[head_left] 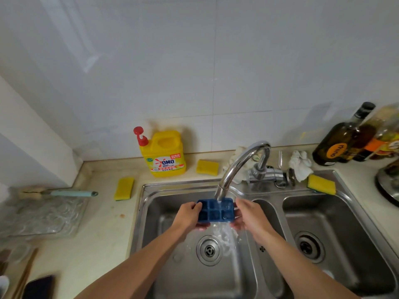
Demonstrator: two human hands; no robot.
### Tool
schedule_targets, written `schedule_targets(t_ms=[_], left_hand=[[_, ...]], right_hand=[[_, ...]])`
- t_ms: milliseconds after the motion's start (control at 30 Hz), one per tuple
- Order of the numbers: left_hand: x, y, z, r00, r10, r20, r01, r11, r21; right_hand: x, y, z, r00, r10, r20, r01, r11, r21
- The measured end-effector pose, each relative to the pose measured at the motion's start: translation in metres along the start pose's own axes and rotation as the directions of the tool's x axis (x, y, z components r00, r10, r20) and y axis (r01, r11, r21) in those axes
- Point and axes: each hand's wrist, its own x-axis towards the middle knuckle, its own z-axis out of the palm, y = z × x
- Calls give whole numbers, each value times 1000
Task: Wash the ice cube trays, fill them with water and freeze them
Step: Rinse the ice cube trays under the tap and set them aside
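A small blue ice cube tray with several square cells hangs over the left basin of the steel double sink. My left hand grips its left end and my right hand grips its right end. The chrome faucet runs onto the tray's far right cells. Water spills off the tray's near edge and falls toward the left drain.
A yellow OMO detergent jug stands behind the sink. Three yellow sponges lie around it. A clear glass tray and a brush are on the left counter, dark bottles at the right.
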Motion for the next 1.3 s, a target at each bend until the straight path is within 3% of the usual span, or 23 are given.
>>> schedule_targets(t_ms=[100, 300, 500, 733, 900, 1000, 1067, 1200, 1300], left_hand=[[2, 1, 27, 999, -49, 0, 49, 998, -49], [5, 6, 70, 997, -52, -51, 48, 997, -68], [-4, -3, 85, 983, -31, -180, 28, 999, -20], [-32, -17, 84, 957, -23, -290, 5, 998, -62], [-30, -24, 85, 948, -45, -316, 37, 999, -30], [-24, -23, 84, 950, -53, -307, 52, 999, -10], [-22, -21, 84, 958, -47, -281, 47, 999, -6], [-26, -14, 82, 974, -20, -224, 26, 999, 26], [-32, -6, 76, 982, 23, -190, -7, 997, 82]], right_hand=[[8, 6, -32, 1000, -18, -22, 17, 999, -40], [50, 4, -117, 958, -164, -235, 107, 965, -239], [111, -33, -170, 937, -278, -213, 172, 894, -413], [156, -67, -152, 975, -167, -144, 133, 967, -217], [143, -59, -155, 960, -263, -93, 207, 897, -391], [116, -44, -141, 887, -440, -145, 308, 794, -523], [90, -31, -126, 838, -525, -149, 398, 775, -490], [45, 2, -95, 894, -448, -14, 410, 830, -379], [23, 22, -72, 981, -167, 98, 188, 941, -283]])
